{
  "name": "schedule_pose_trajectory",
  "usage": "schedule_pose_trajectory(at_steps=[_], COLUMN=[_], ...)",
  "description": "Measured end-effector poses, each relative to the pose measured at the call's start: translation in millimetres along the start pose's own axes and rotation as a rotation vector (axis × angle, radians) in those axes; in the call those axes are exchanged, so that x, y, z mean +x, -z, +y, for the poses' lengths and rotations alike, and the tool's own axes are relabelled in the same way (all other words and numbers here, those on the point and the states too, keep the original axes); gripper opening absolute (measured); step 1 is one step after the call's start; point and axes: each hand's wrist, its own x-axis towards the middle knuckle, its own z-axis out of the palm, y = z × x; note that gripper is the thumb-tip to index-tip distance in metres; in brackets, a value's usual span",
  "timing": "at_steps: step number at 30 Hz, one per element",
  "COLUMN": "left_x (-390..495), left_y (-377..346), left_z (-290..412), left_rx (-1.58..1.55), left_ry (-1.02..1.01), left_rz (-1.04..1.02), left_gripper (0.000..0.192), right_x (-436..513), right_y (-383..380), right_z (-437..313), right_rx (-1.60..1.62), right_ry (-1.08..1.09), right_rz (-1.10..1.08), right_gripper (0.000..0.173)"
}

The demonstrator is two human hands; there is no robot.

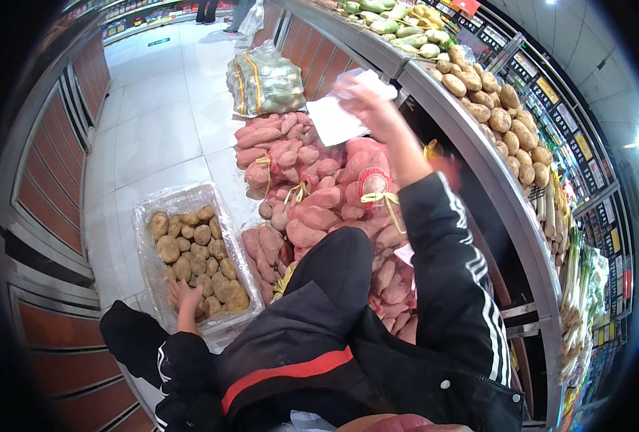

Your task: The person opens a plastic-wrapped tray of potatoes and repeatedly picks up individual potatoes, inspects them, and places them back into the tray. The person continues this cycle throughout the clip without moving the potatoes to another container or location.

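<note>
My left hand (188,298) reaches into a white box (140,233) lined with clear plastic, its fingers spread over the potatoes (198,254) and touching them. Any grip on a single potato is not visible. Out ahead, my right hand (376,113) is blurred and holds a white sheet (331,121), perhaps paper, with some clear plastic by it. Below that sheet lie red net sacks of sweet potatoes (319,208), some tied with yellow string.
A clear bag of green-and-white vegetables (268,81) lies beyond the sacks. On the right, a metal-edged display shelf (479,156) carries loose potatoes (506,119), radishes (406,38) and leeks (576,291). Wood-panelled cabinets (49,162) line the left. People's legs (207,11) show far ahead.
</note>
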Motion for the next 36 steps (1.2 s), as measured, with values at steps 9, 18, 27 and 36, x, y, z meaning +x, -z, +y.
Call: schedule_pose_trajectory(at_steps=[9, 18, 27, 36], left_x=[33, 59, 76, 103], left_y=[-39, -74, -73, -51], left_z=[-48, -85, -61, -81], left_rx=[0.28, 0.384, 0.926, 1.075], left_ry=[-0.049, -0.273, -0.224, -0.267], left_rz=[0.156, 0.344, 0.059, 0.095], left_gripper=[0.074, 0.009, 0.053, 0.063], right_x=[-27, -44, -14, -13], right_y=[-118, -161, -149, -157], right_z=[115, 142, 186, 193], right_rx=[0.0, -0.083, -0.079, -0.211], right_ry=[-0.099, -0.424, -0.327, -0.333], right_rz=[-0.206, 0.222, 0.015, -0.08], right_gripper=[0.048, 0.043, 0.035, 0.034])
